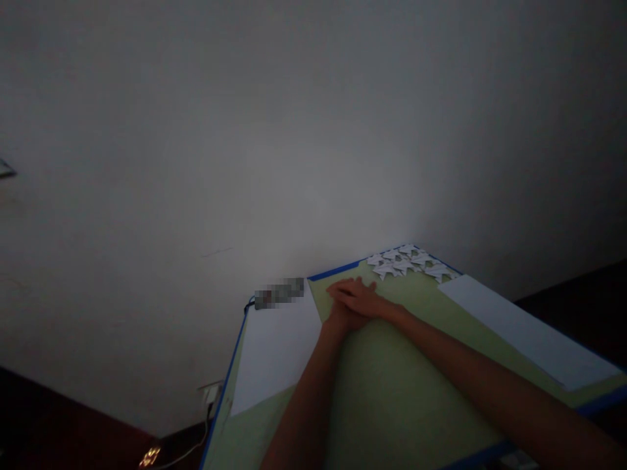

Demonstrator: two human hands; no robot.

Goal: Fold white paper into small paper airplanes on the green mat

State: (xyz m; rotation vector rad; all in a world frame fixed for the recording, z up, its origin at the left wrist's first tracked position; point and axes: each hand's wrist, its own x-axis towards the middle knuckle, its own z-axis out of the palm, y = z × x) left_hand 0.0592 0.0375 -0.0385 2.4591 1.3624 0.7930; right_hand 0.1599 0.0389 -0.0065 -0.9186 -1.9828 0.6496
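Both hands rest together above the green tabletop (392,391), near its far edge. My right hand (361,297) lies across the top of my left hand (347,317), its fingers stretched out to the left. The left hand is mostly covered; a few of its fingertips seem to stick out beyond the right hand. Neither hand shows any object in it. Left of the hands lies a white sheet of paper (279,352). Beyond them, in the far right corner, is a group of several folded white paper stars (404,264).
A stack of white paper (524,333) lies along the table's right side. A blurred-out item (279,294) sits at the sheet's far edge. Blue trim (336,270) borders the table, which stands near a grey wall (294,130). A cable (203,434) hangs from a wall socket (211,393).
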